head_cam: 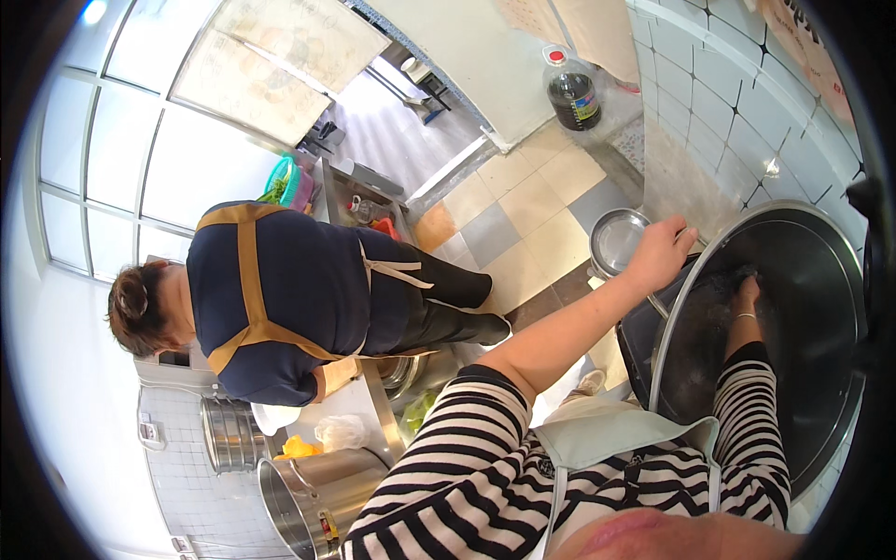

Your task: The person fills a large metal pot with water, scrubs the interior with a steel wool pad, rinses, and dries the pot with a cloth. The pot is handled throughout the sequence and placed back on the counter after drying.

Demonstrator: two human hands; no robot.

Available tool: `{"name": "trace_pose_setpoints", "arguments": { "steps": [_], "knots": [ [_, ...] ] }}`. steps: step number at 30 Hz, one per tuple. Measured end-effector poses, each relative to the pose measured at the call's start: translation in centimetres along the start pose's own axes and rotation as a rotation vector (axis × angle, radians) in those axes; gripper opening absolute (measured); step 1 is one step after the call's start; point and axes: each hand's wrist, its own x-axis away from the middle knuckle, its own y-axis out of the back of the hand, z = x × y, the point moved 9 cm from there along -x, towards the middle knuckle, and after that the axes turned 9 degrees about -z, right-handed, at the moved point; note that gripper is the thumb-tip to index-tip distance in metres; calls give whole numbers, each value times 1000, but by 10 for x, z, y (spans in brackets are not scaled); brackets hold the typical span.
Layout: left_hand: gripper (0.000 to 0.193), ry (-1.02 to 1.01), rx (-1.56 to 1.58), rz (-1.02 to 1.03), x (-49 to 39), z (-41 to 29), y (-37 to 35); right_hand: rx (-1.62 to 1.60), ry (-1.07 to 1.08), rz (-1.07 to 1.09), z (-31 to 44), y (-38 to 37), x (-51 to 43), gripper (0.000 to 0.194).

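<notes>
My left hand (661,255) hangs with loosely bent fingers beside the rim of a large round metal vessel (819,280); I see nothing in its fingers. My right hand (747,290) reaches down into that vessel, a band around its wrist. Its fingertips meet a dark, blurred patch, so what they touch cannot be told. Just left of my left hand is a round steel pan (618,241), and a metal handle (658,306) shows below my forearm. A black container (633,350) stands against the vessel's near left side.
A person in a tan-strapped apron (280,287) bends over a steel counter (381,406) at the left. A tall steel pot (329,490) is at lower left. A bottle of dark liquid (574,101) stands near the tiled wall (700,105). A doorway opens at the top.
</notes>
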Motion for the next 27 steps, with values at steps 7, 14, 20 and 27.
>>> {"name": "trace_pose_setpoints", "arguments": {
  "steps": [7,14,20,27],
  "knots": [
    [29,3,20,16,-1,4,-3,803,773,33,-10,-26,34,67],
    [30,-23,-46,-11,-1,3,0,906,667,509,-74,-45,68,52],
    [31,-32,-53,-19,-1,2,2,806,285,838,-160,-20,95,54],
    [31,-36,-41,-30,0,3,3,1377,167,1230,-181,68,185,60]
  ]
}}
